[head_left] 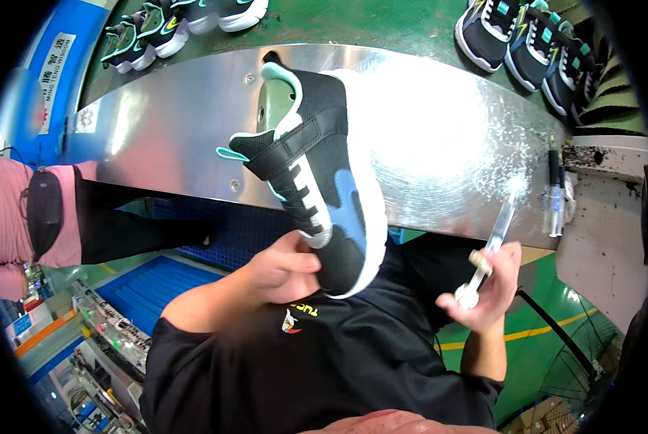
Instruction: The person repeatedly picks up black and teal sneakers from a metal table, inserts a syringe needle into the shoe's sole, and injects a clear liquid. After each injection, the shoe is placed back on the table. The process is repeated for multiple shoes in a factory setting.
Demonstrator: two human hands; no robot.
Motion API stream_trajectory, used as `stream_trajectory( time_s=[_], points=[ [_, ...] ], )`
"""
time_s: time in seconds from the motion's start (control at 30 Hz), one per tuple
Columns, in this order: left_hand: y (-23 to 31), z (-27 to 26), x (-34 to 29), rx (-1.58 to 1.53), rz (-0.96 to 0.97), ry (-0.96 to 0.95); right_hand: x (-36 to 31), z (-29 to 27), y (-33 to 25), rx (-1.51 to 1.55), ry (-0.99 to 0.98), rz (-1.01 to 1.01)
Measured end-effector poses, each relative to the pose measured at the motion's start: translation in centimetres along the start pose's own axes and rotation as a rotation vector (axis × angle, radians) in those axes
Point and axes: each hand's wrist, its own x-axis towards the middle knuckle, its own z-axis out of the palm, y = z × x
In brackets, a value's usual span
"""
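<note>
A black sneaker (331, 152) with a white sole, mint lining and a curved blue side patch is tilted over the metal worktable, toe toward me. My left hand (288, 269) grips it by the toe, the fingers partly hidden behind the shoe. My right hand (489, 289) is closed round a slim clear plastic syringe (500, 230), whose tip points away from me, over the table's right part. White bits at its lower end lie among my fingers; whether they are syringe parts or finger covers is unclear. The shoe and the syringe are well apart.
The curved metal worktable (172, 145) carries whitish smears at its right. Beyond it, several sneakers stand on a green surface (360, 25) at far left and far right. A pen-like black and clear tool (555, 192) lies by the right edge. Another person's pink sleeve (13, 210) shows at left.
</note>
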Motion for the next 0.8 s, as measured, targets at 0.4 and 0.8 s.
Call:
stream_trajectory(
  time_s=[0.4, 0.8],
  points=[
    [0.4, -2.1, -2.0, 0.014, 0.025, 0.073, 1.9, 2.8, 3.4, 0.116, 0.065, 0.104],
    [-0.7, -0.7, 1.0, -0.065, -0.1, 0.067, -0.9, 1.7, 3.8, 0.44, 0.246, 0.468]
  ],
)
